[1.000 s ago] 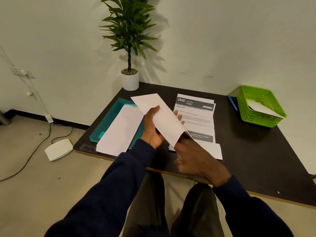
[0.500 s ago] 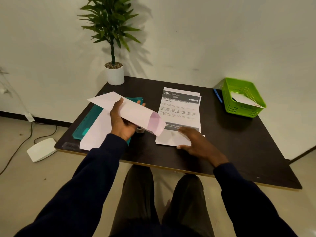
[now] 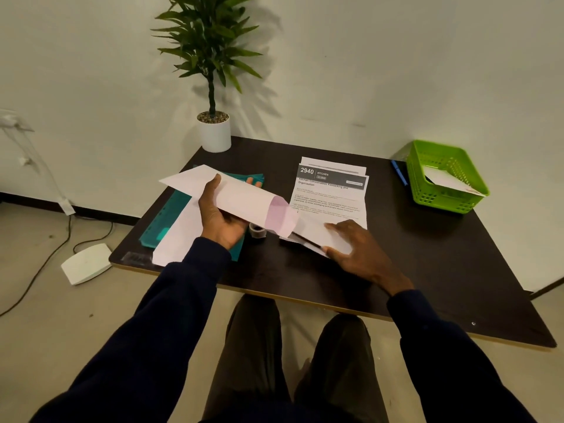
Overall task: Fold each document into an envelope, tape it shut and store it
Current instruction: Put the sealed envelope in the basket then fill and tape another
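**Envelope up in my left hand, right hand on the document**

I see a dark table (image 3: 427,257) against a pale wall, a potted plant (image 3: 213,87) at its far edge, beige floor below with cables and a white box (image 3: 86,263).

Far right of my grip, a green basket (image 3: 447,178) holds 1 white envelope; a blue pen (image 3: 399,173) lies just beside it. Under and left of my grip lies a teal folder (image 3: 158,227) with a white sheet (image 3: 180,236) across it.

My left hand (image 3: 221,221) is clenched around the envelope (image 3: 244,199), lifted off the table, its open pinkish mouth pointing right. Just below it sits a tape roll (image 3: 257,230). My right hand (image 3: 360,248) pinches the near edge of the document (image 3: 331,196), curling it up; the printed top reads 2940.
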